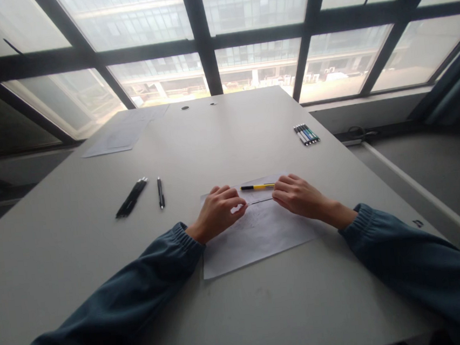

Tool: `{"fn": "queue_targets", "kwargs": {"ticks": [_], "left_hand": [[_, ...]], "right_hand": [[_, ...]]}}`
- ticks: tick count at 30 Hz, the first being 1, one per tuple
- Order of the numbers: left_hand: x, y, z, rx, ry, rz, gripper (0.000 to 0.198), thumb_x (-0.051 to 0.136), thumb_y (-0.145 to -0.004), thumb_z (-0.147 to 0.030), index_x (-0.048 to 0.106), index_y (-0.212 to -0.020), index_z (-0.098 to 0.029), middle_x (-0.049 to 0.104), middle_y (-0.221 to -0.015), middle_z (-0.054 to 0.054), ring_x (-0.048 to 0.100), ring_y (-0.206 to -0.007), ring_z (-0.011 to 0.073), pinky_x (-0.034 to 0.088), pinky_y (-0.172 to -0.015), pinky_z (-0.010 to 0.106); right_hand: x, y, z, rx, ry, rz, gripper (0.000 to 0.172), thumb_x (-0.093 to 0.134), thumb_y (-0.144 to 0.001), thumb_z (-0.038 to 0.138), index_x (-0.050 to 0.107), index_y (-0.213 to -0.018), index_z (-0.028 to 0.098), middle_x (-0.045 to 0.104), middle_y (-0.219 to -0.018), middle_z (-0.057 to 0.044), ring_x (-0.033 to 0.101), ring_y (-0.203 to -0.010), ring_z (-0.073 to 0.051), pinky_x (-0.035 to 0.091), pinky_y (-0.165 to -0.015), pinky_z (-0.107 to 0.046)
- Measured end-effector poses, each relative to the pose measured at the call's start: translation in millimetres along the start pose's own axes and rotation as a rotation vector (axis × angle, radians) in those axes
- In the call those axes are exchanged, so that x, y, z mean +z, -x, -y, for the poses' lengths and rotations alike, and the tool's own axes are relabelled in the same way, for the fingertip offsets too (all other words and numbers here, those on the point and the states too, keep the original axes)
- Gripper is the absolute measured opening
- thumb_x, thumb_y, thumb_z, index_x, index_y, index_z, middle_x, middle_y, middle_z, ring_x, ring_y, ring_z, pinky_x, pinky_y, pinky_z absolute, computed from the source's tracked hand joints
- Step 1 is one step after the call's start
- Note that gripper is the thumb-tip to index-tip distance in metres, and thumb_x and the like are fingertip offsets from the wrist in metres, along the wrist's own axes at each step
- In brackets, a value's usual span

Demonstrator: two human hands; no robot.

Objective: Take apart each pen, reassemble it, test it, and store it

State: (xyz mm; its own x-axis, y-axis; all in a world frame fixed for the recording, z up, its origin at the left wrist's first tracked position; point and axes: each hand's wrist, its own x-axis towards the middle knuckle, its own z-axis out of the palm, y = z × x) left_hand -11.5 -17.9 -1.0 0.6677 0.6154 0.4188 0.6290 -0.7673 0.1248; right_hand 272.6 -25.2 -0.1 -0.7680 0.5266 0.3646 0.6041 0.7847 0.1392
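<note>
Two bare hands (218, 212) out over the table, apart from each other but joined up by one thin dark stick (260, 201). So that stick is basically the main thing here: it runs across the gap, a little above or right on the paper, can't tell which. Left hand has its tip pinched between thumb and finger, and the right hand (302, 197) has fingers closed around the other end, though the exact grip on that side is kinda hidden. It's too thin and blurry to say what it is.

Just past it there's a yellow and black pen (258, 187) lying sideways on the sheet of paper (257, 246), its right end up by the right hand's knuckles. Sheet's got some faint marks near the left hand, and it sits at a bit of an angle on the white table (227, 140).

Off to the left, a bunch of black pens (132, 197) is lying together, with a single black pen (161, 193) just beside them. Over on the right, near the table edge, a neat row of pens (306, 134) in different colors. Far left corner has more paper (122, 134), right up by the big windows (260, 64).
</note>
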Motion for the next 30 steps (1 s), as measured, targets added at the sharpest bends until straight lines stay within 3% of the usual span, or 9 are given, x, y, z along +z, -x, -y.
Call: {"fn": "queue_targets", "kwargs": {"ticks": [21, 30], "left_hand": [[-0.2, -0.7, -2.3, 0.028, 0.002, -0.010, 0.021, 0.057, -0.096, -0.030, 0.072, -0.083, -0.025, 0.069, -0.083, 0.001, 0.059, -0.081, 0.0161, 0.039, -0.080, 0.034], [1.3, -2.1, -2.4, 0.095, 0.010, -0.099, 0.018, 0.060, -0.094, -0.026, 0.070, -0.080, -0.023, 0.068, -0.080, 0.001, 0.057, -0.078, 0.0149, 0.039, -0.077, 0.032]], "right_hand": [[1.0, -2.3, 7.3, 0.024, -0.015, -0.016, 0.020, 0.049, -0.100, 0.014, 0.064, -0.086, 0.017, 0.064, -0.090, -0.008, 0.051, -0.089, -0.021, 0.035, -0.077, -0.032], [10.3, -6.6, 15.4, 0.014, -0.134, -0.048, 0.017, 0.051, -0.101, 0.018, 0.063, -0.090, 0.017, 0.065, -0.085, -0.006, 0.056, -0.082, -0.019, 0.036, -0.077, -0.032]]}}
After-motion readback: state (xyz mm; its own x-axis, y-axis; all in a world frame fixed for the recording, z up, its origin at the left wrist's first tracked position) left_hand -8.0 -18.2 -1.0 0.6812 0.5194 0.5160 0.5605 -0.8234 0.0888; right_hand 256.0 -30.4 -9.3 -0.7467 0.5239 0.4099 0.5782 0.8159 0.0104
